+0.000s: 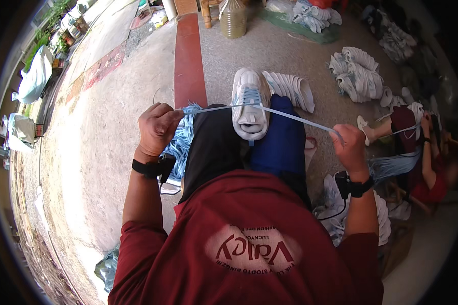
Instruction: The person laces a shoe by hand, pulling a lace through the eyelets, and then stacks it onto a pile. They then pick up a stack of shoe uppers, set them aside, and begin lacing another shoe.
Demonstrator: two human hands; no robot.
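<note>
Two ends of the pale blue lace [290,116] run taut from the white shoe [250,104] on my knees; my left hand [158,127] and right hand [352,147] each close fingers tight on one end, pulling outward to snug the lacing.

You sit in a small open shoe workshop, half outdoors. Piles of white shoe parts [356,71] lie on the bare concrete floor [112,152], a bundle of light blue laces [180,142] is beside your knee, and another person [422,152] laces a shoe nearby.
</note>
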